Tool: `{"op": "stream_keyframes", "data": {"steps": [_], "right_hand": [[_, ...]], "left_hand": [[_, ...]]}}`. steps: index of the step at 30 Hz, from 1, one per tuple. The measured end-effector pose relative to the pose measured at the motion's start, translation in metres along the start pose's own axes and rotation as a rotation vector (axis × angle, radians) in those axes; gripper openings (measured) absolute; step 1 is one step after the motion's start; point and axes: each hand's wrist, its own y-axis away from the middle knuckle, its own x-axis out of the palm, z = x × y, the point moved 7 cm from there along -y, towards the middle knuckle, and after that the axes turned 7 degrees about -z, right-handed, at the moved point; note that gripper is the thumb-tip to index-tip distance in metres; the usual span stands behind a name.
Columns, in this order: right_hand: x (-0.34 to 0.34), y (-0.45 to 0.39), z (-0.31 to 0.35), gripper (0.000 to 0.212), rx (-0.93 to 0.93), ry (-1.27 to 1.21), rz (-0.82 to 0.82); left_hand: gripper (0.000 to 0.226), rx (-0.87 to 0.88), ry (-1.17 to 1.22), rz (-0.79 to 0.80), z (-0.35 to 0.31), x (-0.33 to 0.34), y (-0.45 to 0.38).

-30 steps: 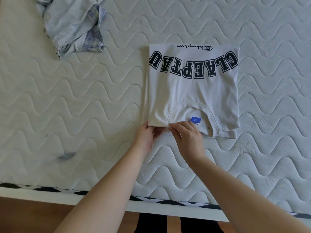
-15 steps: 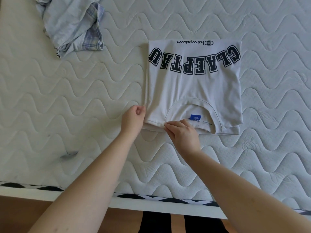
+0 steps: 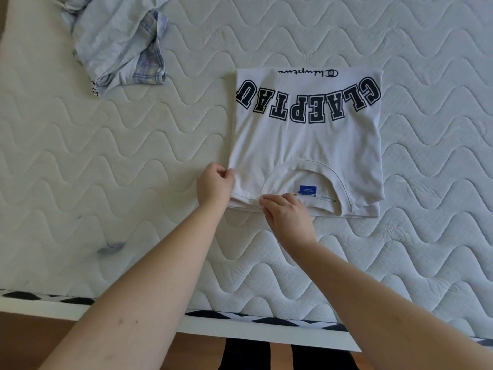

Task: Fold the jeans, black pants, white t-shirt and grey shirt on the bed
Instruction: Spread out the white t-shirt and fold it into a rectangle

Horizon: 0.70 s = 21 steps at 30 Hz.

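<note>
White t-shirt (image 3: 306, 140) lies folded at centre-right on the bed (image 3: 133, 182). Left hand (image 3: 216, 182) pinches its lower-left corner; right hand (image 3: 286, 214) pinches the near hem beside it. Shirt stretches rightward, so right hand's nearer.

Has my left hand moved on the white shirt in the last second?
Yes. The left hand slid from the near hem up the white t-shirt's left edge, farther from the blue neck label.
</note>
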Motion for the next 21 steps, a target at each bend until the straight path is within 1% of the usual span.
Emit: {"op": "stream_keyframes", "data": {"steps": [2, 4, 5, 7, 9, 12, 14, 16, 18, 19, 21], "right_hand": [[0.006, 0.006, 0.000, 0.028, -0.020, -0.010, 0.089], [0.002, 0.013, -0.006, 0.035, -0.012, -0.073, 0.139], [-0.005, 0.017, -0.013, 0.035, 0.013, -0.096, 0.129], [-0.026, 0.023, -0.036, 0.031, 0.099, -0.090, 0.038], [-0.050, 0.029, -0.068, 0.030, 0.255, -0.054, -0.067], [-0.083, 0.039, -0.130, 0.037, 0.630, 0.007, -0.195], [-0.093, 0.045, -0.166, 0.043, 0.870, -0.041, -0.189], [-0.092, 0.050, -0.187, 0.033, 1.044, -0.177, -0.145], [-0.089, 0.052, -0.200, 0.023, 1.136, -0.237, -0.093], [-0.089, 0.052, -0.204, 0.023, 1.151, -0.232, -0.068], [-0.090, 0.053, -0.210, 0.029, 1.148, -0.224, -0.042]], "left_hand": [[0.020, 0.036, -0.036, 0.015, 0.004, 0.000, 0.005], [0.021, 0.066, -0.040, 0.055, 0.008, 0.001, 0.011], [0.022, 0.074, -0.035, 0.078, 0.011, 0.002, 0.014], [0.024, 0.080, -0.026, 0.111, 0.016, 0.002, 0.019], [0.027, 0.072, -0.005, 0.127, 0.020, 0.002, 0.022], [0.025, 0.071, 0.010, 0.088, 0.024, -0.002, 0.025], [0.019, 0.079, -0.009, 0.058, 0.025, -0.003, 0.026], [0.016, 0.014, 0.034, 0.086, 0.030, 0.002, 0.023], [0.012, -0.108, 0.163, 0.151, 0.038, 0.010, 0.020], [0.010, -0.151, 0.219, 0.169, 0.040, 0.012, 0.018], [0.008, -0.160, 0.242, 0.178, 0.043, 0.012, 0.015]]}}
